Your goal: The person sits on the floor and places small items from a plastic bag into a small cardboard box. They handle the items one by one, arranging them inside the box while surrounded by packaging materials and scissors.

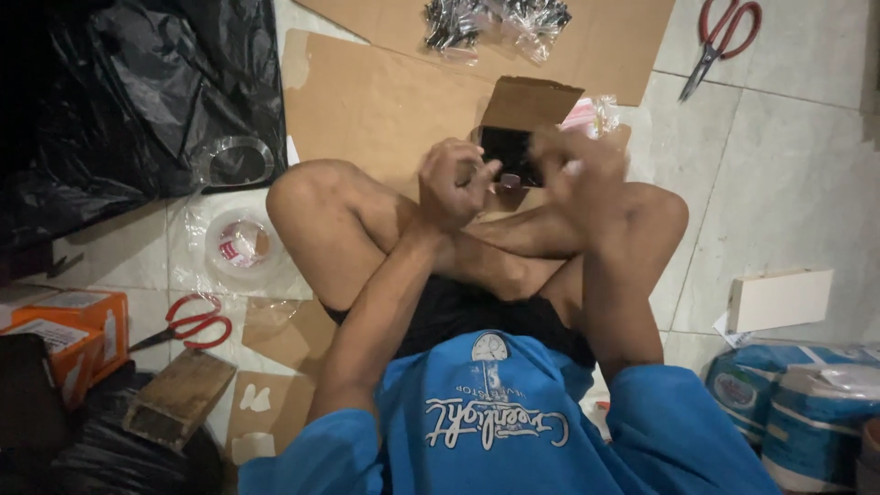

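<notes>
Seated cross-legged on the floor (pixel 788 183), the person works both hands at a small open cardboard box (pixel 518 137) above the shins, left hand (pixel 454 183) curled shut, right hand (pixel 577 165) too blurred to tell.

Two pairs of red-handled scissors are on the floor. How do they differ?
The upper scissors lie on bare tile at the person's far right, with their blades parted. The lower scissors lie at the left beside the orange boxes and below the tape roll; they look closed. Both have red handles and metal blades, and neither hand touches them.
</notes>
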